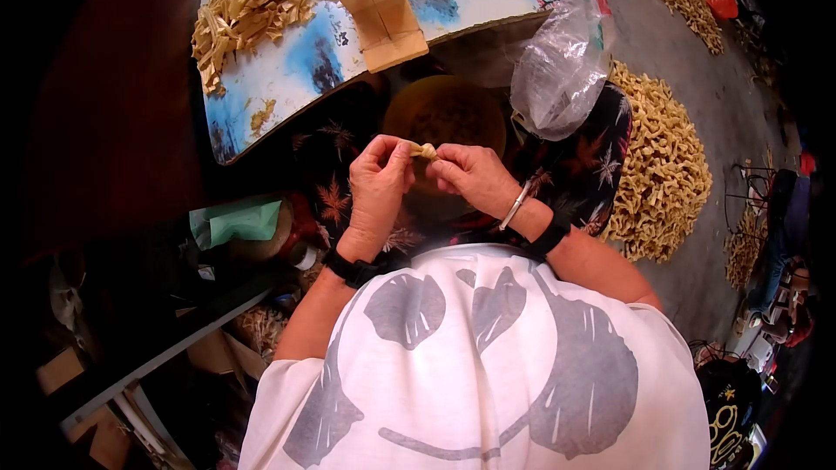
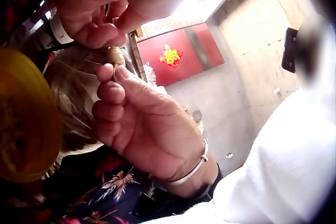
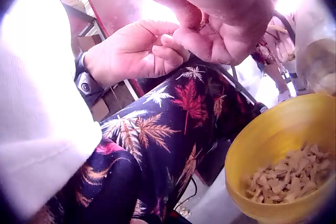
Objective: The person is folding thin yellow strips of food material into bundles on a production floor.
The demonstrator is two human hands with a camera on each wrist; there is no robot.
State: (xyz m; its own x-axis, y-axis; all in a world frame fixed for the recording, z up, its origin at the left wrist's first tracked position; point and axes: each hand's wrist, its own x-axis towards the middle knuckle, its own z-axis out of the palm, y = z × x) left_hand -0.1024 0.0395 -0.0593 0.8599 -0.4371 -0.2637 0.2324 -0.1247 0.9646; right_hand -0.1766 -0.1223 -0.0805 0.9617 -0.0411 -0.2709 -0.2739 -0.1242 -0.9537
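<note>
Both hands meet above the lap, around a small tan knotted piece [image 1: 424,151]. The left hand [image 1: 378,191] pinches its left end between thumb and fingers. On the other end, the right hand [image 1: 477,177] grips with thumb and fingertips. In the left wrist view the piece [image 2: 115,56] shows as a short tan roll between the two hands. The right wrist view hides it behind the fingers. Below the hands is a yellow bowl [image 3: 247,129] with pale knotted pieces [image 3: 289,176] in it.
A painted board [image 1: 287,100] ahead carries a heap of tan strips [image 1: 252,13] and a wooden stand [image 1: 383,22]. A clear plastic bag [image 1: 557,78] hangs at its right end. Large piles of knotted pieces [image 1: 662,174] lie on the floor at the right.
</note>
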